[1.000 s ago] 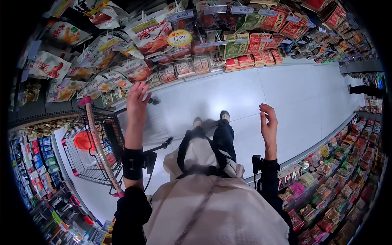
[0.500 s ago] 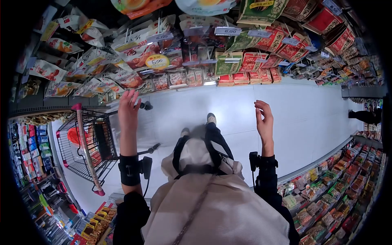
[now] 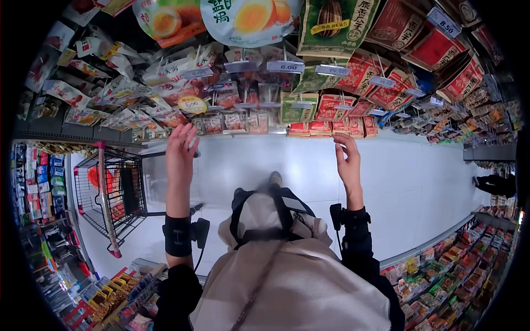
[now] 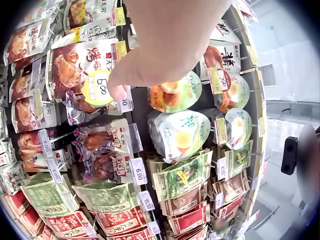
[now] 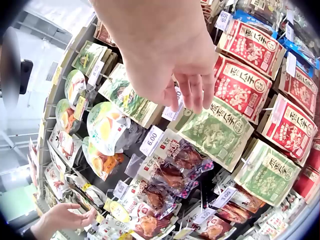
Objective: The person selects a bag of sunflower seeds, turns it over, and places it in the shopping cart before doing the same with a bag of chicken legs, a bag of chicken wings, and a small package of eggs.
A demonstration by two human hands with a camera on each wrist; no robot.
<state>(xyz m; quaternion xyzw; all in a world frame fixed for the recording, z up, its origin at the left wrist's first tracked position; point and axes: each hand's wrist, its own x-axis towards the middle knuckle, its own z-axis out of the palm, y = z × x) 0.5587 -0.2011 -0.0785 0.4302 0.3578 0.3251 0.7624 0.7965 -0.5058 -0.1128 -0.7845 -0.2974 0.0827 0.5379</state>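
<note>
Both hands are held out in front of the body, holding nothing. In the head view the left hand [image 3: 181,151] has loosely bent fingers, near hanging white snack packets [image 3: 165,117]. The right hand [image 3: 349,165] hangs relaxed over the floor, below red packets [image 3: 333,107]. The left wrist view has the left hand [image 4: 162,45] in front of a packet with a yellow price tag [image 4: 98,87]. In the right wrist view the right hand [image 5: 172,65] appears before green and red packets [image 5: 212,131], and the left hand [image 5: 62,220] shows at lower left.
A wire shopping cart [image 3: 102,190] with a red item inside stands at the left. Packed shelves [image 3: 452,276] line the lower right, and more goods [image 3: 113,292] are at the lower left. A person in dark clothes [image 3: 497,185] is at the far right. Pale floor [image 3: 397,182] lies between.
The front rack appears nearer and lower, with large egg and green seed packets now at the top. The cart has shifted slightly left in view. Both hands remain raised and empty.
</note>
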